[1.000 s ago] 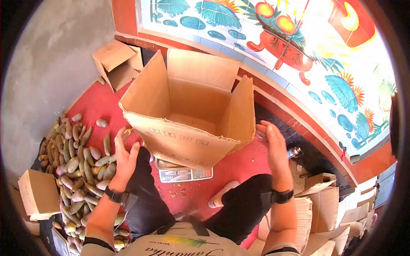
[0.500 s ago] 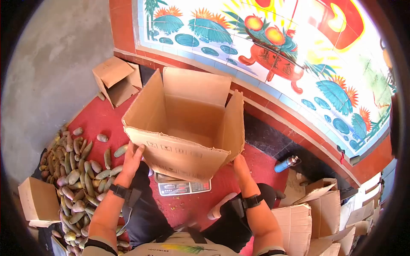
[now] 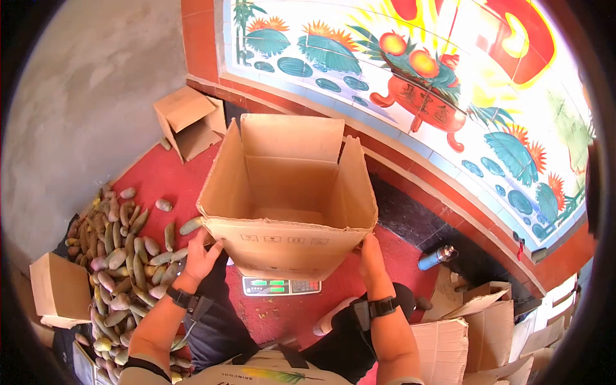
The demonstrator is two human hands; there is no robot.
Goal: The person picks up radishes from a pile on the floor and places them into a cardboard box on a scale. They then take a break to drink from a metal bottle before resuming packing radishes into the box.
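Apparently I'm steadying the open carton (image 3: 289, 239) over the scale (image 3: 282, 287), left hand (image 3: 203, 256) and right hand (image 3: 373, 258) at its near corners; whether fingers are gripping, I can't tell. Adjusting is calling for even pressure.

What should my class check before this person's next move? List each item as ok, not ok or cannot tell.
1. Large box open at the top: ok.
2. Left hand and right hand at the box's near corners: ok.
3. Scale display lit: ok, green.
4. Display figures readable: cannot tell, too small.
5. Box seated squarely on the scale: cannot tell, contact hidden.
6. Tubers well away from left leg: not ok, heaped close beside it.
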